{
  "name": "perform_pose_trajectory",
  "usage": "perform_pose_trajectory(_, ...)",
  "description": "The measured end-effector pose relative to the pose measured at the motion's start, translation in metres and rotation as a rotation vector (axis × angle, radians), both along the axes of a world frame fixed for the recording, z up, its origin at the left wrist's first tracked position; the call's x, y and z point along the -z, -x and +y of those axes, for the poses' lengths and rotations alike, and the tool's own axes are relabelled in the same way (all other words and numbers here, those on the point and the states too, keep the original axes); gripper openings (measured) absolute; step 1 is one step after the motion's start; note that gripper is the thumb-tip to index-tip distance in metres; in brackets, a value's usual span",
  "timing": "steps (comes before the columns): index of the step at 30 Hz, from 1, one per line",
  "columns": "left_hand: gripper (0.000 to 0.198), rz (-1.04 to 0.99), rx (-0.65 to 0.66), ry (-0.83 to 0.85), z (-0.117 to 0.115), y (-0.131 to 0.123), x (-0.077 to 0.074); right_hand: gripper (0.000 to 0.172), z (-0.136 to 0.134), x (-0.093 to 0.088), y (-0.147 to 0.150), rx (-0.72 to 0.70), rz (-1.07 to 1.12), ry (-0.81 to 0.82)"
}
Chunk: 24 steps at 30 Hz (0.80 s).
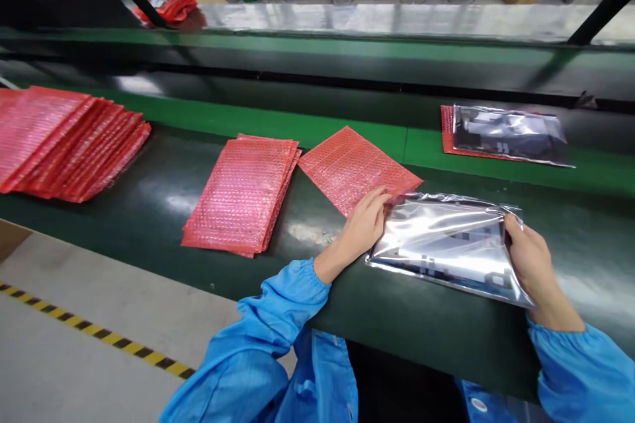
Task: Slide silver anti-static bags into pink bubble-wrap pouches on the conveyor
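Note:
A shiny silver antistatic bag (446, 241) with a dark flat item showing through lies tilted between my hands over the dark green belt. My right hand (533, 261) grips its right edge, thumb on top. My left hand (362, 225) is closed at the bag's upper left edge; its thumb is hidden. Those left fingers also overlap the near corner of a single red bubble-wrap bag (354, 165), which lies flat just beyond. Left of it sits a small stack of red bubble bags (241, 195).
A larger fanned pile of red bubble bags (64, 142) lies at the far left. At the back right, another filled antistatic bag (510, 134) rests on a red bubble bag on the green strip (238, 117). Beyond the metal ledge (377, 18) are seated people in blue and cardboard boxes.

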<state>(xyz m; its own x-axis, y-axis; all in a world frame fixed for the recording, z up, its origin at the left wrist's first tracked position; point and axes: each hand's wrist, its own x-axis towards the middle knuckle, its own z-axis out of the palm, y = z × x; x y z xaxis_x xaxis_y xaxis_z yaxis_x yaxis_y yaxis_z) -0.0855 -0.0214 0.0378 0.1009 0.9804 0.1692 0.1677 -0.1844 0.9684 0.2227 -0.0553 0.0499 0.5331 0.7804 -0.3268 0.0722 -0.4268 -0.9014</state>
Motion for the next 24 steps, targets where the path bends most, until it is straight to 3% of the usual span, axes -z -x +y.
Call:
perform_pose_trajectory(5,0.047,0.195,-0.104,-0.054,0.002,0.009,0.005,0.047,0.022,-0.002,0.006,0.115,-0.192,-0.027)
perform_pose_trajectory(12,0.024,0.257,-0.224,-0.099,0.004,0.020,0.007,0.048,0.034,-0.001,0.005,0.158,-0.275,-0.018)
perform_pose_trajectory(15,0.019,0.316,-0.286,-0.115,0.005,0.027,0.008,0.049,0.032,0.005,0.007,0.117,-0.128,-0.120)
perform_pose_trajectory(19,0.017,0.409,-0.271,-0.106,0.005,0.032,0.012,0.043,0.024,0.015,0.012,0.091,0.087,-0.327)
perform_pose_trajectory(24,0.011,0.380,-0.254,-0.127,0.004,0.031,0.011,0.056,0.019,0.030,0.012,-0.062,0.135,-0.165)
